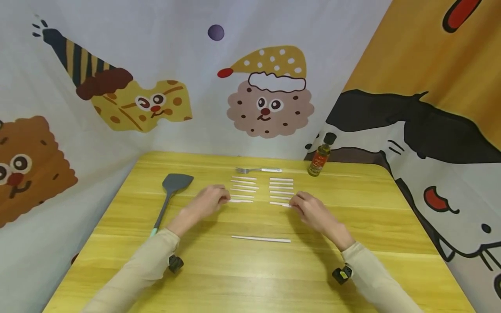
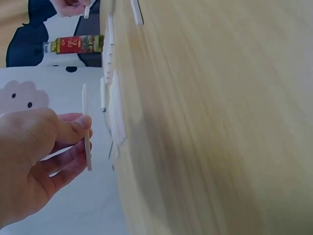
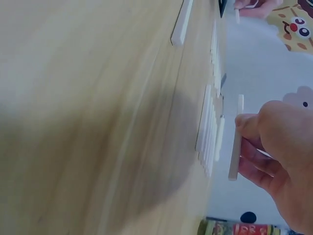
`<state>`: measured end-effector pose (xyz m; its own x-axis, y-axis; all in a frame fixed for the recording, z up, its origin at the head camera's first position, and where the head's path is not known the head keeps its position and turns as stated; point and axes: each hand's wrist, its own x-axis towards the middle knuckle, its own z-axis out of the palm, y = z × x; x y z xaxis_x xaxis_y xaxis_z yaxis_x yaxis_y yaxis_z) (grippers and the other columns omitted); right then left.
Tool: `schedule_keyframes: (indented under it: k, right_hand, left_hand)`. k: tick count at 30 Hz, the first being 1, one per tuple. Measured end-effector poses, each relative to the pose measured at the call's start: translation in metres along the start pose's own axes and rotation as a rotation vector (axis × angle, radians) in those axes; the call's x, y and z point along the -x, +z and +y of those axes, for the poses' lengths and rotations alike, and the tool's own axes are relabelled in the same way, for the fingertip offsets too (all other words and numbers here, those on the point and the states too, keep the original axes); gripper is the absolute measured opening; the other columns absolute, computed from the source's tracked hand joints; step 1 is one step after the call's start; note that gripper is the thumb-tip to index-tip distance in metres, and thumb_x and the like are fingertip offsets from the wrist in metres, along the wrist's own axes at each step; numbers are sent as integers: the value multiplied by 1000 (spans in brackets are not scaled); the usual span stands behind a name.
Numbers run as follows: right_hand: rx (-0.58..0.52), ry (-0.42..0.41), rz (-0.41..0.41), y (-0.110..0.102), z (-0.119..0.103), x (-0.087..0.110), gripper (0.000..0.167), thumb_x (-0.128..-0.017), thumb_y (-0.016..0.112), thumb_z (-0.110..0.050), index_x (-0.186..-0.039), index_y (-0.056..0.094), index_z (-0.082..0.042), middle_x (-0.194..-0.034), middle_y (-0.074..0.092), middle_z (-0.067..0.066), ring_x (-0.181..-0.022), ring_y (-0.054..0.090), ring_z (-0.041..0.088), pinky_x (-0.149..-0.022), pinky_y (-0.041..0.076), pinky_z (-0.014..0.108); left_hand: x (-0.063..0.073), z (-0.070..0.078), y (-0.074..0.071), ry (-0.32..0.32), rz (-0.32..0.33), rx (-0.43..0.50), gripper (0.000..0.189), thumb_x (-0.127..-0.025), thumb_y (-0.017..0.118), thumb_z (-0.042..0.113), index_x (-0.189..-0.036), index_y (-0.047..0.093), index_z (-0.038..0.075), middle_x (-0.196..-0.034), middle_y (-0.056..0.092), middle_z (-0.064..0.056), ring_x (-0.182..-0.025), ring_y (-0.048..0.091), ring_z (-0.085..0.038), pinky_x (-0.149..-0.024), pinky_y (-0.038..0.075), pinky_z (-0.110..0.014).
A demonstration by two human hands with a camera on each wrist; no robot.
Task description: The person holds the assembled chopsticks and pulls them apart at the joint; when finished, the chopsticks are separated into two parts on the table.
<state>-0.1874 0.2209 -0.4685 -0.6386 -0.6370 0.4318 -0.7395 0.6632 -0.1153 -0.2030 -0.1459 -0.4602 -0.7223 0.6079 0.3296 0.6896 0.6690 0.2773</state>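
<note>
My left hand [image 1: 209, 202] is raised above the table beside the left column of short white sticks [image 1: 244, 187]. Between its thumb and fingers it pinches one short white stick [image 2: 85, 105]. Over by the right column of white sticks [image 1: 281, 187], my right hand [image 1: 311, 211] pinches another short white stick [image 3: 235, 156], also off the table. Both columns hold several sticks lying roughly parallel, left to right. A longer, slightly tapered white stick [image 1: 261, 239], like a chopstick, lies alone nearer to me, between the forearms.
Behind the columns lies a fork [image 1: 258, 170] with a pale handle. An oil bottle [image 1: 319, 158] with a dark cap and red label stands at the back right. A grey spatula [image 1: 172, 187] lies left of my left hand. A patterned cloth [image 1: 203, 113] hangs behind the table [image 1: 250, 278].
</note>
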Motion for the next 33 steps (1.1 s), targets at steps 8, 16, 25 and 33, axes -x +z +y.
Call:
schedule_keyframes:
  k: [8,16,25,33]
  right_hand:
    - [-37,18,-67,21,-2,-17,9,-88,74,3,-94,73,-4,-92,69,6,-85,68,20,-74,61,33]
    - [-62,21,-72,35,-3,-23,9,-85,78,0,-92,74,-4,-91,70,6,-83,68,20,-76,61,33]
    - [-65,48,-120,39,-5,-26,10,-86,76,0,-95,74,-5,-94,71,6,-87,69,21,-81,61,33]
    - [-73,72,-124,42,-4,-26,10,-86,77,0,-93,75,-5,-93,70,5,-85,68,20,-78,61,31]
  left_hand:
    - [-14,-1,20,-45,-90,48,8,-91,71,-2,-94,75,3,-92,73,-8,-86,70,-21,-77,60,-29]
    - [-20,3,33,-62,-147,75,11,-90,70,-4,-97,75,3,-94,73,-8,-86,69,-20,-78,60,-27]
    - [-22,6,40,-45,-146,97,7,-90,70,-3,-92,73,4,-91,69,-9,-84,65,-17,-75,58,-26]
    - [-22,10,40,-56,-140,107,9,-92,69,-3,-96,73,4,-95,70,-7,-89,67,-21,-81,59,-30]
